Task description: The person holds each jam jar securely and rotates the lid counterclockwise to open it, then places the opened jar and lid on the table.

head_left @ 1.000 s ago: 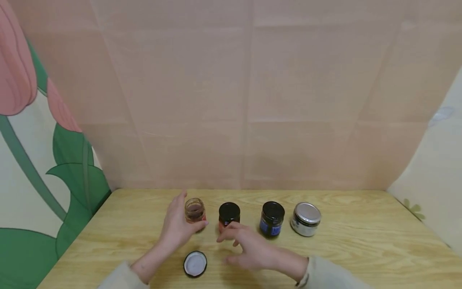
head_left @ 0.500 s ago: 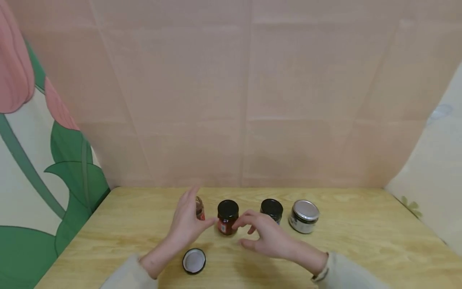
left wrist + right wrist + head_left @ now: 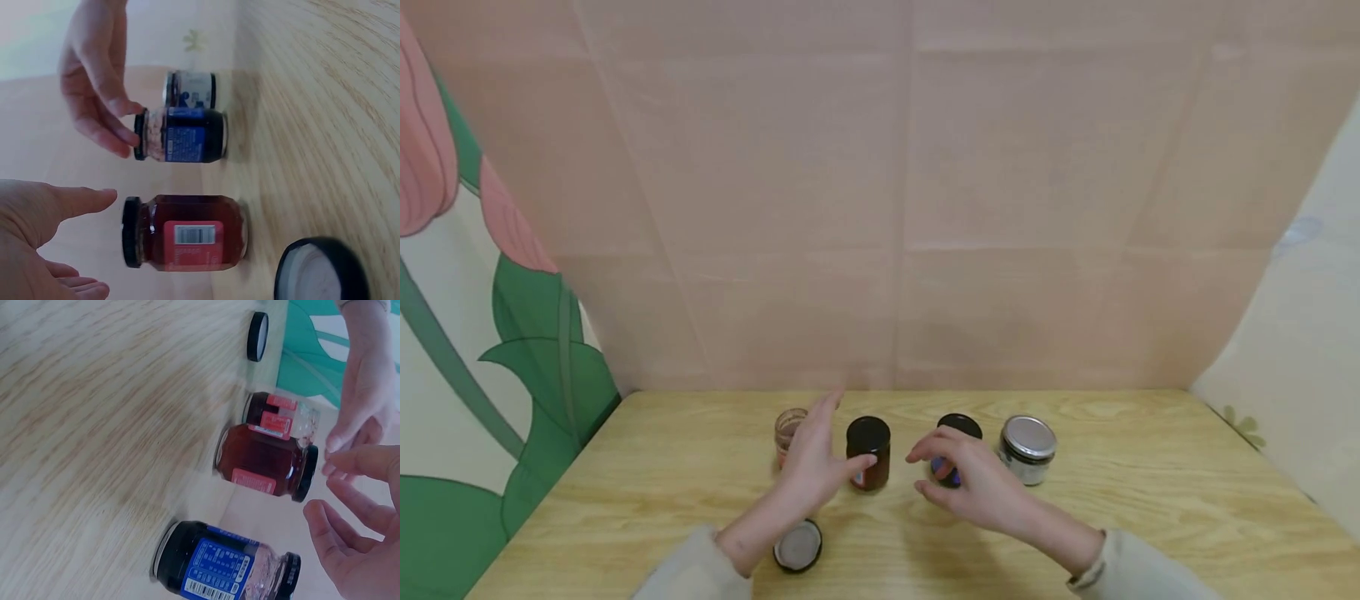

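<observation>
My left hand (image 3: 814, 467) hovers with thumb and fingers spread beside a red-labelled jar (image 3: 194, 247) of dark red contents with a black lid. In the head view its thumb overlaps that jar; no grip shows. Behind the same hand stands an uncovered glass jar (image 3: 786, 435), partly hidden. With loosely bent fingers, my right hand (image 3: 981, 483) is held in front of a blue-labelled jar (image 3: 215, 565) that has a black lid. Nothing is between its fingers. A loose black-rimmed lid (image 3: 797, 550) lies inside-up on the table, close to the left forearm.
A squat jar (image 3: 1028, 450) with a silver lid and pale label stands right of the blue-labelled one. All the jars stand in a row on the wood-patterned table (image 3: 1135, 500). A pinkish cloth backdrop (image 3: 880, 208) rises behind the table's far edge.
Both hands have moved right. The left has gone from around the uncovered jar to the red-labelled jar, and the right has gone from the red-labelled jar to the blue-labelled one.
</observation>
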The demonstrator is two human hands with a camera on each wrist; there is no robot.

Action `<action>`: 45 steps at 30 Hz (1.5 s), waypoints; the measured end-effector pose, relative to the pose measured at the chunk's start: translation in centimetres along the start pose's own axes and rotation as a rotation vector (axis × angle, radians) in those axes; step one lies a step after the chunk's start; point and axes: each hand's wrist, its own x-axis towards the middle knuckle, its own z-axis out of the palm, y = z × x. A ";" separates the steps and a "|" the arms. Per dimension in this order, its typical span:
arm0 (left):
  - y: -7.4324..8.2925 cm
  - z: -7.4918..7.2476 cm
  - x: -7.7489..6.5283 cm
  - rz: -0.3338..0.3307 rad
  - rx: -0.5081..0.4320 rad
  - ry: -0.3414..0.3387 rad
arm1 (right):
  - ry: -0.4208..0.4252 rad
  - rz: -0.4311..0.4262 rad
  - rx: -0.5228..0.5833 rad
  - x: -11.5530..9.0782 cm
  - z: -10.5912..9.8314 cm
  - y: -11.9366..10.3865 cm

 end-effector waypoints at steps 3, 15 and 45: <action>-0.2 0.7 0.1 0.008 -0.006 -0.023 | 0.011 0.014 0.003 -0.1 -0.2 0.3; -1.0 2.3 0.1 -0.027 -0.030 -0.073 | 0.029 0.044 0.018 -0.2 -0.5 0.9; -3.1 5.6 0.3 -0.090 -0.031 0.030 | 0.060 0.059 0.049 -0.5 -0.7 1.0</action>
